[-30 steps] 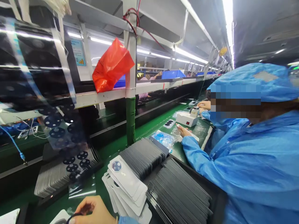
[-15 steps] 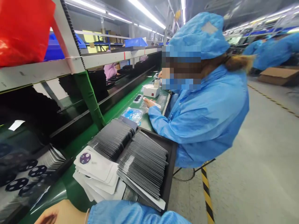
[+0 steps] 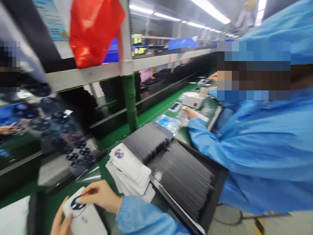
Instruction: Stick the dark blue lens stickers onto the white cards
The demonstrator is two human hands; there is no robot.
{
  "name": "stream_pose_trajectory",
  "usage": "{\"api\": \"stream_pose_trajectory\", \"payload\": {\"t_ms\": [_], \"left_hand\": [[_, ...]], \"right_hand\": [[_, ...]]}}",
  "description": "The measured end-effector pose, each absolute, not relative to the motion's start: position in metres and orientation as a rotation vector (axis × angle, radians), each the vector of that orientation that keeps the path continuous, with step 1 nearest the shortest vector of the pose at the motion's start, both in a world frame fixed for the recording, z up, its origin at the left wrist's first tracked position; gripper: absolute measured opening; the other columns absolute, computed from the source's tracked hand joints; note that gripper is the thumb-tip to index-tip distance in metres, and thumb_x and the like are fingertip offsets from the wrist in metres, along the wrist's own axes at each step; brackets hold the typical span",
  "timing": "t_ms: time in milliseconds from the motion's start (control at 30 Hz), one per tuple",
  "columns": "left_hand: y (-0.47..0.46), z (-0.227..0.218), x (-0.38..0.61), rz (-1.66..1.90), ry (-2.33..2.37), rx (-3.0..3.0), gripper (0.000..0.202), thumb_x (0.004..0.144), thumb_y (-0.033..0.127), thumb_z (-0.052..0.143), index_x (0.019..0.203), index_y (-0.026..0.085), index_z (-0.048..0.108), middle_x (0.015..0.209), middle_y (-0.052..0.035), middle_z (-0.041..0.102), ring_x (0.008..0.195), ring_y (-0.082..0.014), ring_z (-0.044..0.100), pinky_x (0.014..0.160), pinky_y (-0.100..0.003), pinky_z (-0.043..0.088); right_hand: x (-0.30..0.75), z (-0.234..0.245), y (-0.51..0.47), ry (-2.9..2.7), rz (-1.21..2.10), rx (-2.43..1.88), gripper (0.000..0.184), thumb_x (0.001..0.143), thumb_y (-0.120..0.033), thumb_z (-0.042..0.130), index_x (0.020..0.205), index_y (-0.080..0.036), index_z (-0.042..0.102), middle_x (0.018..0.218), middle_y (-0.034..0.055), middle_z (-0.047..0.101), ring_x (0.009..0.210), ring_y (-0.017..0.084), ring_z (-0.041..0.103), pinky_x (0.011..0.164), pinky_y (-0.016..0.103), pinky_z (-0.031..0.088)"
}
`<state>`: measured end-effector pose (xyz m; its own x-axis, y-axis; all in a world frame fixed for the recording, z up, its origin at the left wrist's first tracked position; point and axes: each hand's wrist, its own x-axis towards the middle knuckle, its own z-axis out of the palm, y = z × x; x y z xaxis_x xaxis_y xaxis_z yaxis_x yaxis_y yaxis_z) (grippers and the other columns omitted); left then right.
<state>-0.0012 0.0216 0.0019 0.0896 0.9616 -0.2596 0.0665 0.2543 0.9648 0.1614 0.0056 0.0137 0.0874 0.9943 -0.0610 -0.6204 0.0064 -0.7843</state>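
At the bottom left, my left hand (image 3: 62, 220) grips the edge of a white phone back cover (image 3: 89, 220). A dark round lens piece (image 3: 77, 203) with several holes lies at the cover's top end. My right hand (image 3: 101, 195), in a blue sleeve, has its thumb and fingers closed together on that lens piece. Just beyond my right hand is a fanned pile of white phone back covers (image 3: 133, 166), the top one bearing a dark lens circle. A clear sheet with several dark lens pieces (image 3: 60, 130) stands tilted at the left.
Black trays (image 3: 217, 169) to the right hold tight rows of dark thin panels (image 3: 186, 176). A co-worker in blue (image 3: 264, 147) sits beside them, one hand on a pale piece. A green post (image 3: 130, 101) and a white rail (image 3: 85, 75) with a red bag (image 3: 95, 32) stand ahead.
The view has swung left, so the trays and co-worker sit further right. Both my hands now show, on a white cover; before, only part of my right hand was visible at the lower edge.
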Motion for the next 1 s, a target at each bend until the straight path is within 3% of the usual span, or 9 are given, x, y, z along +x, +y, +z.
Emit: {"api": "stream_pose_trajectory", "payload": {"t_ms": [133, 300, 433, 700, 1000], "left_hand": [[-0.006, 0.017, 0.007, 0.96, 1.094, 0.917, 0.083, 0.072, 0.045, 0.075, 0.143, 0.028, 0.036, 0.13, -0.0083, 0.063, 0.114, -0.0332, 0.061, 0.089, -0.044, 0.054], [-0.01, 0.011, 0.007, 0.967, 0.99, 0.94, 0.08, 0.08, 0.045, 0.069, 0.147, 0.025, 0.029, 0.118, -0.01, 0.069, 0.101, -0.0252, 0.066, 0.081, -0.031, 0.051], [-0.014, 0.005, 0.005, 0.948, 0.939, 0.968, 0.079, 0.084, 0.048, 0.064, 0.148, 0.021, 0.026, 0.118, -0.0121, 0.069, 0.096, -0.0238, 0.067, 0.08, -0.031, 0.049], [-0.018, 0.009, 0.005, 0.878, 0.936, 1.114, 0.089, 0.082, 0.056, 0.061, 0.151, 0.016, 0.021, 0.123, -0.0132, 0.065, 0.106, -0.0258, 0.062, 0.085, -0.032, 0.049], [-0.02, 0.004, 0.005, 0.88, 0.953, 1.124, 0.085, 0.084, 0.055, 0.059, 0.151, 0.018, 0.023, 0.121, -0.0116, 0.066, 0.099, -0.0244, 0.063, 0.081, -0.031, 0.051]], "right_hand": [[0.159, 0.012, -0.006, -0.69, 1.304, -0.922, 0.033, 0.05, -0.043, 0.088, 0.066, -0.019, 0.074, 0.065, -0.0017, 0.066, 0.062, 0.012, 0.057, 0.065, 0.026, 0.044], [0.16, 0.01, -0.011, -0.741, 1.272, -1.006, 0.029, 0.056, -0.042, 0.087, 0.067, -0.019, 0.073, 0.073, -0.0001, 0.067, 0.07, 0.015, 0.059, 0.07, 0.028, 0.046], [0.157, 0.008, -0.017, -0.738, 1.303, -1.089, 0.033, 0.056, -0.044, 0.087, 0.069, -0.018, 0.073, 0.071, 0.0018, 0.07, 0.069, 0.017, 0.061, 0.072, 0.03, 0.048], [0.157, -0.007, -0.017, -0.945, 1.13, -1.223, 0.034, 0.063, -0.047, 0.082, 0.076, -0.017, 0.074, 0.069, 0.004, 0.069, 0.063, 0.017, 0.058, 0.063, 0.03, 0.047], [0.158, -0.004, -0.017, -0.937, 1.086, -1.244, 0.035, 0.061, -0.049, 0.083, 0.072, -0.017, 0.073, 0.068, 0.0046, 0.068, 0.063, 0.017, 0.057, 0.063, 0.031, 0.047]]}}
